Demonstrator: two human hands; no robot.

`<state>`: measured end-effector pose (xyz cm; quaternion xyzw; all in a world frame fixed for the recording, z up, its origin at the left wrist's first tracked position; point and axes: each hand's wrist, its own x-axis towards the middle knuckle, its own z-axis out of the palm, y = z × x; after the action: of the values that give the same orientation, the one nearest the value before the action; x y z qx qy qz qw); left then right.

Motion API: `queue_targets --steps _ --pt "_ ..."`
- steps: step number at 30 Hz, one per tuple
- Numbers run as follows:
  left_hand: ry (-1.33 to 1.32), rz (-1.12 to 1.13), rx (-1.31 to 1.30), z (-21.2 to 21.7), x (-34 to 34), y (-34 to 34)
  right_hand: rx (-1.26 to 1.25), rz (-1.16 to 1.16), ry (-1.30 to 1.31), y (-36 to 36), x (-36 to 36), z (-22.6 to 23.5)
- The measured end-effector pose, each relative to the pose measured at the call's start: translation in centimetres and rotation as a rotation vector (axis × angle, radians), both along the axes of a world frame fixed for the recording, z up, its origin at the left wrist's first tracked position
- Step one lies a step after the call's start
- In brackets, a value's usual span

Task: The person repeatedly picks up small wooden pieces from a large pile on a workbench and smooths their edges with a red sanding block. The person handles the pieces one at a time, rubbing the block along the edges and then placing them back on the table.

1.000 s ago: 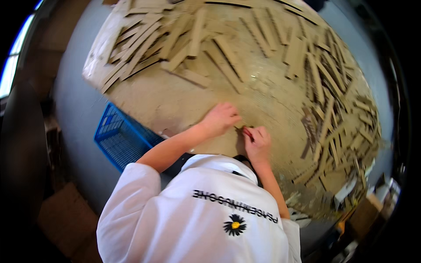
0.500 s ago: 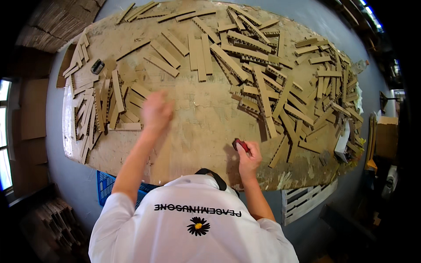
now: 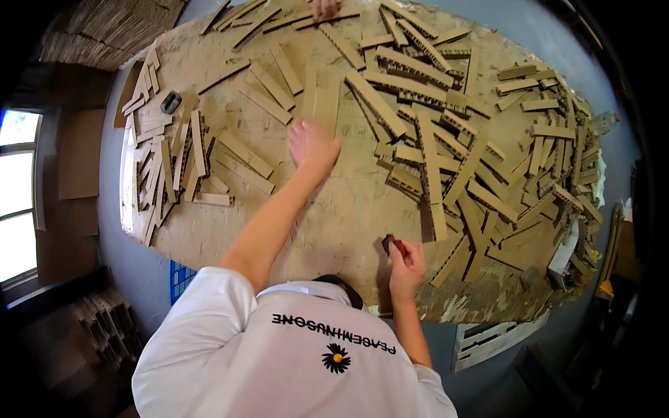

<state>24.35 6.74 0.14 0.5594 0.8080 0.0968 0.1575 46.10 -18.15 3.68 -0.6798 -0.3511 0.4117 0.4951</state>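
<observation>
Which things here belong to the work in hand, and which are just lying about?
Seemingly part of the work:
Small dark-red handheld tool, in the right hand
Flat tan cardboard strips, nearest the left hand

Apparently lying about:
Small black rectangular object
Blue gridded plastic crate
Stacked brown cardboard

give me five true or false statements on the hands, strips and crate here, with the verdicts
1. The right hand holds a small red object. True.
2. The left hand is closed around a red object too. False: it is open, reaching toward the middle of the table.
3. Cardboard strips lie on both the left and right sides of the table. True.
4. The blue crate stands on top of the table. False: it is below the near edge, mostly hidden.
5. Another person's hand shows at the far edge. True.
</observation>
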Motion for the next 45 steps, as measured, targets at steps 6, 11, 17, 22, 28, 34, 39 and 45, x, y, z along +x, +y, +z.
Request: queue_targets --steps 6,11,17,22,28,34,39,45 --pt "-0.102 -0.538 -0.006 1.6 -6.8 -18.5 0.159 0.219 -0.158 6.0 -1.0 1.5" --pt "-0.159 -0.765 0.061 1.7 -9.7 -19.3 0.278 0.563 -0.296 10.7 -4.5 2.5" --pt "-0.243 -0.663 0.080 2.1 -9.4 -20.7 0.377 0.804 -0.521 11.6 -7.6 -0.8" --pt "-0.220 -0.653 0.118 0.1 -9.3 -21.4 0.358 0.820 -0.592 11.8 -8.7 -1.3" --pt "-0.241 -0.680 0.169 -0.6 -10.0 -21.5 0.470 0.837 -0.715 12.4 -9.1 -1.3" --pt "-0.243 -0.694 0.189 -0.8 -10.3 -21.5 0.439 0.899 -0.730 12.7 -8.9 -1.3" --pt "-0.343 -0.669 0.201 0.1 -10.5 -21.3 0.427 0.867 -0.690 12.9 -8.3 -2.4" --pt "-0.374 -0.422 0.326 -0.7 -11.2 -19.8 0.432 0.874 -0.686 13.0 -8.0 -2.9"
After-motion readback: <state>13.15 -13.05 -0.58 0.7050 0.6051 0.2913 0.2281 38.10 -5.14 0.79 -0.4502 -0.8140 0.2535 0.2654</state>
